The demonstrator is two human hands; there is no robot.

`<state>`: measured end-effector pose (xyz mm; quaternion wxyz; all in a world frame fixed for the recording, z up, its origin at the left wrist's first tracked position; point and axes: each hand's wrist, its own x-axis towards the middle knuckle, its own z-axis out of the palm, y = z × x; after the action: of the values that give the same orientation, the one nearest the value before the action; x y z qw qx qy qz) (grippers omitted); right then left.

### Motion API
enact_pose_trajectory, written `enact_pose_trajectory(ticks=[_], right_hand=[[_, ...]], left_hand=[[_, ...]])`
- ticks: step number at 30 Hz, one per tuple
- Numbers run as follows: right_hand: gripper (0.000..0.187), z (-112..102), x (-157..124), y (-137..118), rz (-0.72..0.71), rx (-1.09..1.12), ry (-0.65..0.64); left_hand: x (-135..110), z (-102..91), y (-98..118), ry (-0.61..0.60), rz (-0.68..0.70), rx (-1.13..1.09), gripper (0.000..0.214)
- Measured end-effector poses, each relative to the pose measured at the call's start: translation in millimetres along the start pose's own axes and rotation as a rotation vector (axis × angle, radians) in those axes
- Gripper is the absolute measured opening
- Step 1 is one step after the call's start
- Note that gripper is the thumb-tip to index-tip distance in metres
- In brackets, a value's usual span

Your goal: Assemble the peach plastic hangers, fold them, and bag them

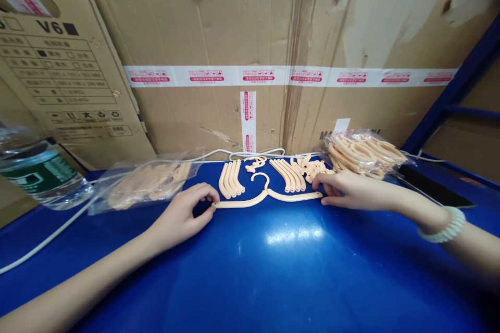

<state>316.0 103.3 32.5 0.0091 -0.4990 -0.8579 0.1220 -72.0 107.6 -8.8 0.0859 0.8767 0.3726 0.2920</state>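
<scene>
A beige plastic clothes hanger [244, 203] lies on the blue table, its two curved arms spread and its hook [266, 179] pointing away from me. My left hand [191, 210] pinches the tip of the left arm between thumb and fingers. At the opposite tip, my right hand [336, 190] has its thumb and fingers closed around the end. Just behind the hanger lie several loose curved arms in a left row [231, 179] and a right row [288, 175]. Some loose hooks [255, 163] sit between the rows, and a pile of small beige parts [314, 168] is near my right fingers.
Plastic bags of beige parts lie at left [146, 184] and right [363, 153]. A water bottle [41, 174] stands far left. A dark flat object [435, 186] is behind my right wrist. White cable [58, 231] crosses the table [250, 270]; cardboard boxes [219, 26] wall the back.
</scene>
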Motion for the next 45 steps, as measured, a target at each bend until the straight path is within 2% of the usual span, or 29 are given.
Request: enact_pose_trajectory(ticks=[5,13,23,45], right_hand=[[0.006,-1.5,-1.5,-4.6,-0.025,-0.004,-0.025],[0.009,0.5,-0.5,-4.7,-0.022,-0.016,-0.031],[0.014,3.8,0.4,-5.9,-0.007,-0.071,0.014],[0.02,5.3,1.3,-3.9,0.033,-0.091,0.003]], left_hand=[[0.7,-0.6,0.5,-0.011,0.017,-0.003,0.015],[-0.8,1.4,-1.4,-0.008,0.036,-0.003,0.015],[-1.1,1.4,0.2,0.003,0.01,0.007,0.014],[-1.7,1.1,0.9,0.009,-0.038,0.01,0.012]])
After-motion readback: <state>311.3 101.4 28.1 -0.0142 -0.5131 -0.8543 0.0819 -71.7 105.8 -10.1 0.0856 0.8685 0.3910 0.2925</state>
